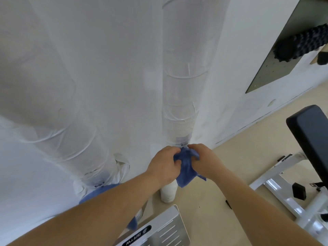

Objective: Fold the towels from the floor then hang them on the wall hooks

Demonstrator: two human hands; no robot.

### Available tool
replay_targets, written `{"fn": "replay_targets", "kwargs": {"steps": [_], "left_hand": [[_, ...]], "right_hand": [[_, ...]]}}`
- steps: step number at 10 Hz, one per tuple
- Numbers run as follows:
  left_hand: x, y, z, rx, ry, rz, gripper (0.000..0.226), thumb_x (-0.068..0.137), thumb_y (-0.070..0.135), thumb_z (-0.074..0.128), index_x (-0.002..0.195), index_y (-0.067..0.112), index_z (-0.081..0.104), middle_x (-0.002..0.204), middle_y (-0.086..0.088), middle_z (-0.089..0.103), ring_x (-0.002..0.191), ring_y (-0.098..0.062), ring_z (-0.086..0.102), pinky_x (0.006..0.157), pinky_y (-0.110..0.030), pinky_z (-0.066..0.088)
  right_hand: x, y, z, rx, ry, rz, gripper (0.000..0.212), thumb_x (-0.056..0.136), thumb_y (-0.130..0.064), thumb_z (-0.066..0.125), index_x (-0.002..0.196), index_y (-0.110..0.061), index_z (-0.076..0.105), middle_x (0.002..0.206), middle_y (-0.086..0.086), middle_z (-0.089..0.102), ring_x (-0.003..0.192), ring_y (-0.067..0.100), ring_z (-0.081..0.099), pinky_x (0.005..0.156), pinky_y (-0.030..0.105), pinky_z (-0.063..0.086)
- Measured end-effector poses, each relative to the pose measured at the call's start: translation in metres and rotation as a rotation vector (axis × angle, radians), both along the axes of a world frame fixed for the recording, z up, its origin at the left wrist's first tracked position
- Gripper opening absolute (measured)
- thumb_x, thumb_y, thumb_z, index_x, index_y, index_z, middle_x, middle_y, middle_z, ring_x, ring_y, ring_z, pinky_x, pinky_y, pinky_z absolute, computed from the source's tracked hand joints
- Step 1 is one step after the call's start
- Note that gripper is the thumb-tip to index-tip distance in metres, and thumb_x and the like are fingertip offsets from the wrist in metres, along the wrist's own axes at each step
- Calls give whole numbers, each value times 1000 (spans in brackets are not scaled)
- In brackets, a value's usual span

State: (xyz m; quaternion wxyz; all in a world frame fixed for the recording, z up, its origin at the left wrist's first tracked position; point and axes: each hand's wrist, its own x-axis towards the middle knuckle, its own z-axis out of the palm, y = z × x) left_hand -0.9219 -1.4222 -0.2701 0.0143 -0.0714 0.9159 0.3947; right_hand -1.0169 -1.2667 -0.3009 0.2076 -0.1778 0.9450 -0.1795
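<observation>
Two hands hide most of what matters: the left hand and right hand are both clenched around the bunched top of a blue towel, pressed together just under a small metal hook. Whether the cloth is already caught on that hook cannot be told, since the fingers cover the spot. The towel's lower end hangs free below the wrists, crumpled rather than flat, with a soft, napped look. A second blue towel hangs under a second hook to the near left, largely hidden behind the left forearm, so its shape is unclear. Both hooks sit on round white pipes wrapped in glossy film with creased bands, standing against a matte white wall. At the far right a black knobbly roller juts out from a dark perforated panel, both cut off by the edge. A black padded bench with rounded corners and its glossy white metal frame are also cropped on the right. The floor is smooth and beige. At the near edge a white slotted metal plate carries a black oval label with upside-down lettering that seems to read "BRTW", though blur makes it uncertain.
</observation>
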Motion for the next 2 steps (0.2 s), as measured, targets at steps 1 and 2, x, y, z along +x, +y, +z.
{"fn": "replay_targets", "kwargs": {"steps": [1,2], "left_hand": [[9,-2,12,56,-17,20,29,98,14,55,125,18,65,118,4,68,102,-15,63,92,-22,49],[30,-4,28,117,-48,43,25,99,16,57,122,20,67,111,2,72,101,-19,67,95,-25,54]], "right_hand": [[12,5,22,-55,75,-77,25,91,-17,55,106,-35,64,113,-3,66,97,21,64,70,20,42],[32,10,53,-197,64,-219,39,100,-18,49,135,-29,62,133,-5,63,117,21,62,87,24,43]]}}
